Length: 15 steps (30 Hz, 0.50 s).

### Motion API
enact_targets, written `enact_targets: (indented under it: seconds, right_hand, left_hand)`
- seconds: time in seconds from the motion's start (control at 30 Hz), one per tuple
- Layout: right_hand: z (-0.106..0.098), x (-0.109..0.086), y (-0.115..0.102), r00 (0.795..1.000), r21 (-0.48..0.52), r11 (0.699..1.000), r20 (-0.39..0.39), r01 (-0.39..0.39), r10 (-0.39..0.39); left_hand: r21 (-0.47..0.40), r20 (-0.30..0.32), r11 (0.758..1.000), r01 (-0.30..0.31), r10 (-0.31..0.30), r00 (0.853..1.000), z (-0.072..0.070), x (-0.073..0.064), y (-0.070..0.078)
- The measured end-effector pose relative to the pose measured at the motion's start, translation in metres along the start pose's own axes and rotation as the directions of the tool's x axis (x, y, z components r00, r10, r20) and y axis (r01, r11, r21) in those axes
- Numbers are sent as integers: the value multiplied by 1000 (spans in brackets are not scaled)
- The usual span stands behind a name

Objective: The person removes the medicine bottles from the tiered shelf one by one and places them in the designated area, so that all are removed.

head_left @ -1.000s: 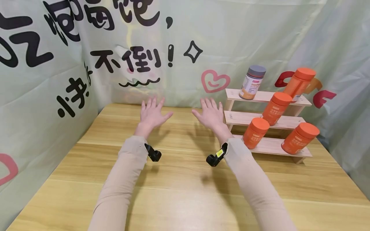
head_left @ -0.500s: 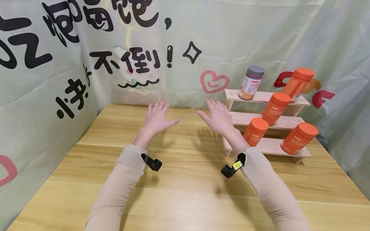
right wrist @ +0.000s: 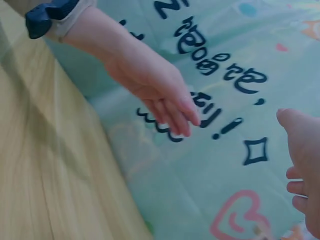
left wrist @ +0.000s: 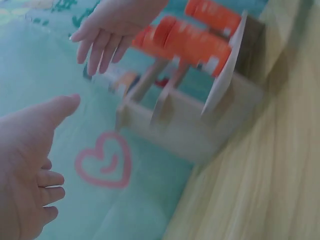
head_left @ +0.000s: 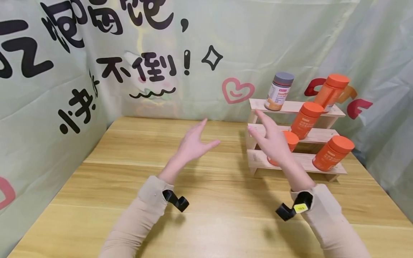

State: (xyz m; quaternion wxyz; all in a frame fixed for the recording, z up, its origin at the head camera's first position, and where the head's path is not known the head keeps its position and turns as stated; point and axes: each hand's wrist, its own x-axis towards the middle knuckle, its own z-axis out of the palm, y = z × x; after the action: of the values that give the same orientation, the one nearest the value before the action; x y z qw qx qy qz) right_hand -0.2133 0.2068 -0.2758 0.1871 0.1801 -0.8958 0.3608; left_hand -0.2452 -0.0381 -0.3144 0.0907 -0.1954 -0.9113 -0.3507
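Observation:
In the head view my left hand (head_left: 195, 143) is held above the table, its fingers extended and thumb spread, holding nothing. My right hand (head_left: 274, 141) hovers in front of the left side of a three-step wooden shelf (head_left: 258, 156), also holding nothing. It partly hides an orange bottle (head_left: 291, 139) on the bottom step. Another orange bottle (head_left: 333, 153) leans right in view on that step. The middle step carries an orange bottle (head_left: 306, 120). On the top step are a grey-capped bottle (head_left: 278, 94) with a white label and an orange bottle (head_left: 332, 92).
A wooden table (head_left: 206, 215) spans the foreground. Behind it hangs a pale green cloth (head_left: 193, 100) with black lettering and a pink heart, and it folds around the left side too. Each wrist bears a small black camera, such as the left one (head_left: 175, 201).
Both hands have drawn back from the far table edge and moved right, turning more side-on. The right hand is now in front of the shelf. The bottles stay in place.

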Motion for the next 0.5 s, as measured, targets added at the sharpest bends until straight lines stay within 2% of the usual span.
enact_targets:
  seconds: [0.13,0.27,0.37,0.5]
  right_hand:
    - [-23,-16,4,997,74,997,-81,16,-10]
    - [-44,-32,15,987,168,985,-161,34,-6]
    - [-59,-43,27,971,216,974,-240,67,-14]
    - [-80,-60,43,949,344,935,-314,89,25]
  left_hand:
    - [-131,9,991,-9,10,1000,10,-5,17]
    - [-225,22,974,-38,44,999,20,-7,29]
    - [-262,29,964,-50,60,998,28,-6,35]
    - [-284,55,958,-44,63,996,42,-5,42]
